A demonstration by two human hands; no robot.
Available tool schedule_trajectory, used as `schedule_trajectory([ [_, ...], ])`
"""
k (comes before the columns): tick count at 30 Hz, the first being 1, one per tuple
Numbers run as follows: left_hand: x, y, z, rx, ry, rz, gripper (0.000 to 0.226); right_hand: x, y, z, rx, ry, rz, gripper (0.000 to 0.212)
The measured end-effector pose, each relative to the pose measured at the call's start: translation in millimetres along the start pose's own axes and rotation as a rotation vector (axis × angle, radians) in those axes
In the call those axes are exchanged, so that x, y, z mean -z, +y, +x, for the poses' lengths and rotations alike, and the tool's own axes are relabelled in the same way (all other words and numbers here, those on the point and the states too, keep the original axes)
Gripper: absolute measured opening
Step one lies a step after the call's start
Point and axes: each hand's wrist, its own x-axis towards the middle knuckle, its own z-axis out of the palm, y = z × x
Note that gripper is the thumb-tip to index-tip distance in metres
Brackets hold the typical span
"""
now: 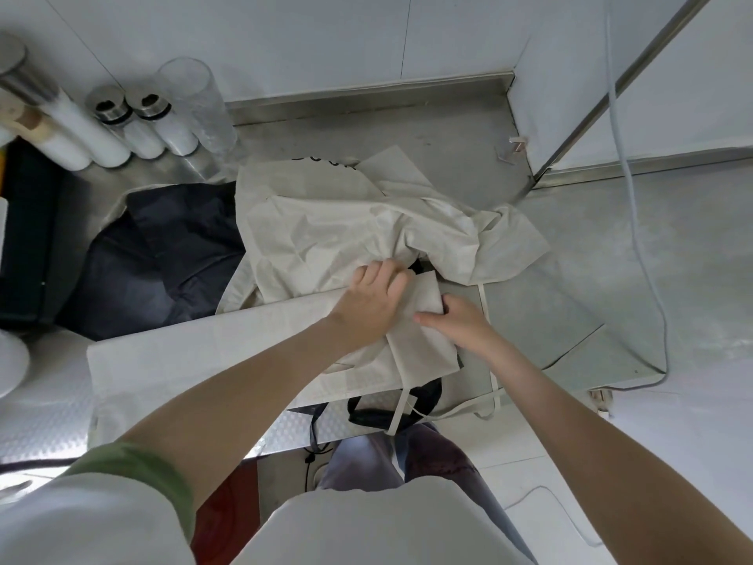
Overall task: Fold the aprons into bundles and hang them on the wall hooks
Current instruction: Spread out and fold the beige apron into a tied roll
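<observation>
How many of each thing

Two hands, the left hand (pixel 377 297) and the right hand (pixel 456 324); two cream aprons, the flat apron (pixel 203 340) in front and the crumpled apron (pixel 346 230) behind; one dark apron (pixel 163 254); two shiny-lidded tubes, the first tube (pixel 110 106) and the second tube (pixel 148 104); one clear tube (pixel 195 99); two white rolls (pixel 87 128); one grey cable (pixel 635 222).

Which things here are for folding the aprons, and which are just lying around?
For the job: folded cream apron, held by left hand and right hand; crumpled cream apron; dark apron.
Lying about: white rolls; clear tube; grey cable.
</observation>
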Motion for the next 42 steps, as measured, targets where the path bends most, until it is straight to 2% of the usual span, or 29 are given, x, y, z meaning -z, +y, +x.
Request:
schedule_trajectory([
  [2,-1,-3,-2,-0.109,0.043,-0.072,0.045,-1,-1,-3,-0.019,0.003,0.05,0.026],
  [4,-2,-5,-6,-0.232,-0.013,-0.157,0.034,1,-3,-4,0.017,0.035,0.105,0.023],
  [7,-1,-9,-15,-0.324,-0.229,-0.128,0.055,10,-5,-3,0.075,0.194,0.09,0.016],
  [9,0,-9,-19,-0.319,-0.44,-0.013,0.06,19,-4,-2,0.107,0.286,0.054,0.02],
  [11,-1,-8,-19,-0.251,-0.602,0.044,0.062,25,-6,-4,0.153,0.306,0.045,0.018],
  [14,3,-1,-14,-0.199,-0.633,-0.028,0.056,27,-13,-11,0.176,0.223,0.138,0.02],
  [16,8,2,-8,-0.089,-0.614,-0.222,0.049,24,-20,-19,0.167,0.079,0.262,0.02],
  [17,14,6,-5,0.023,-0.592,-0.387,0.044,21,-24,-21,0.164,0.008,0.316,0.019],
  [18,20,10,0,0.178,-0.556,-0.601,0.041,18,-27,-23,0.174,-0.047,0.345,0.019],
  [20,36,16,10,0.586,-0.44,-1.179,0.032,13,-29,-23,0.22,-0.093,0.316,0.02],
  [21,42,17,15,0.778,-0.377,-1.398,0.029,10,-29,-23,0.241,-0.089,0.282,0.021],
  [22,46,15,18,0.92,-0.346,-1.5,0.031,8,-27,-21,0.252,-0.083,0.246,0.022],
  [24,52,10,20,1.022,-0.386,-1.494,0.045,5,-25,-21,0.268,-0.105,0.183,0.024],
  [26,51,7,18,1.017,-0.434,-1.405,0.051,1,-25,-22,0.29,-0.151,0.102,0.023],
  [30,43,7,9,1.063,-0.372,-1.225,0.031,-10,-27,-20,0.324,-0.229,-0.12,0.025],
  [32,42,4,5,1.111,-0.361,-1.235,0.024,-15,-26,-19,0.309,-0.256,-0.168,0.023],
  [36,44,-2,0,1.141,-0.421,-1.389,0.036,-18,-27,-16,0.278,-0.121,-0.127,0.005],
  [40,46,-7,1,1.262,-0.417,-1.339,0.025,-21,-25,-10,0.292,-0.133,-0.297,0.018],
  [42,42,-10,-2,1.19,-0.455,-1.105,0.035,-25,-24,-7,0.303,-0.084,-0.376,0.029],
])
